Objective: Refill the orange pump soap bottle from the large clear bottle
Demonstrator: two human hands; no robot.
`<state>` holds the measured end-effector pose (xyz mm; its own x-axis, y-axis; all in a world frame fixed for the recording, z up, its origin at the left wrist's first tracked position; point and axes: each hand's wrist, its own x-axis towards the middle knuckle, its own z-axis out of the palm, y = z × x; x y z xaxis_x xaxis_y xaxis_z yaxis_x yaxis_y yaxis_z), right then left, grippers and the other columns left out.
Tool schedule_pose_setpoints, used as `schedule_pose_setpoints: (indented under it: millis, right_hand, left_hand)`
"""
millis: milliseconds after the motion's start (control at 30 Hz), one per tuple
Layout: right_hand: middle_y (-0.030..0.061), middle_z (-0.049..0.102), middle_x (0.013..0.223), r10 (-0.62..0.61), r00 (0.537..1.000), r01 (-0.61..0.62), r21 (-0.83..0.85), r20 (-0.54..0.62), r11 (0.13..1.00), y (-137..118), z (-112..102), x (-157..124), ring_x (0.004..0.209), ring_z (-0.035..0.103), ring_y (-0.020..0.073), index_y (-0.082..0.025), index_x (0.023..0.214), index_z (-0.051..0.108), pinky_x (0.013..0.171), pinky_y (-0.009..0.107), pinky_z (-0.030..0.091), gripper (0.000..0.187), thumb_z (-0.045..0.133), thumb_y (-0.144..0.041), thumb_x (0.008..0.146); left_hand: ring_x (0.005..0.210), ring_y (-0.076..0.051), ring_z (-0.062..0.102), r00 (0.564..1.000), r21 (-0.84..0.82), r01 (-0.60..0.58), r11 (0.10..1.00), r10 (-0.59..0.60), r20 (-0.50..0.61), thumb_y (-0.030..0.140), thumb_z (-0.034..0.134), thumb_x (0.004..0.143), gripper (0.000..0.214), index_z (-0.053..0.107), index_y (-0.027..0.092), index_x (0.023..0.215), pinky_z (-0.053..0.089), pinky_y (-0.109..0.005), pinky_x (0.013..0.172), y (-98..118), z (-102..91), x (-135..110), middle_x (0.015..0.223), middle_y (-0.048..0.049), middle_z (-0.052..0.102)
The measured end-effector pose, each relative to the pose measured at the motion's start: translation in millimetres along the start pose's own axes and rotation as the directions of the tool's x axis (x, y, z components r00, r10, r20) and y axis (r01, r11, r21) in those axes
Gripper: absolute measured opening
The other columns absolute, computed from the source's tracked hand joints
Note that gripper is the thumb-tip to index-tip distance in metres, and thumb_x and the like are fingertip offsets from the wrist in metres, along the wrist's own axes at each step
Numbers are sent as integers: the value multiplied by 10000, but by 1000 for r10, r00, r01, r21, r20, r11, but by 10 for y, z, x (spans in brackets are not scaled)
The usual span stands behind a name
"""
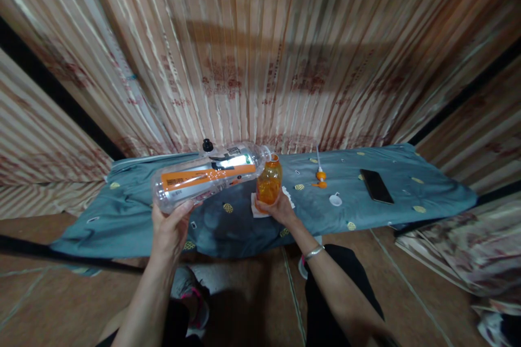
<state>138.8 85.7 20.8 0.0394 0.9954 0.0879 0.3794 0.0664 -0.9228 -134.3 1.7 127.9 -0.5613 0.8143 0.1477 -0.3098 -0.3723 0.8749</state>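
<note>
My left hand [169, 227] grips the base of a large clear plastic bottle [207, 174] with an orange label. It is tipped almost level, its open mouth at the neck of a small orange bottle [269, 183]. My right hand [279, 207] is wrapped round the bottom of that small bottle and holds it upright over a white cloth or paper [257, 208] on the teal-covered table [122, 211]. A silver bracelet is on my right wrist.
An orange pump sprayer head with a white tube [321, 176] and a white cap [335, 200] lie right of the small bottle. A black phone [376, 185] lies further right. A small black cap [208, 145] is behind the big bottle. Striped curtains hang behind.
</note>
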Motion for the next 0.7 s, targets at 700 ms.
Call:
schedule_pose_setpoints:
  millis: [700]
  right_hand:
    - [78, 954, 1257, -18, 1000, 17, 26, 13, 1000, 67, 18, 15, 1183, 935, 365, -286, 1302, 769, 1146, 568, 760, 646, 1051, -389, 731]
  left_hand:
    - [841, -251, 820, 1000, 7, 5, 1000, -5, -2, 352, 1169, 463, 898, 881, 241, 1307, 714, -343, 747, 5, -19, -4, 991, -39, 892]
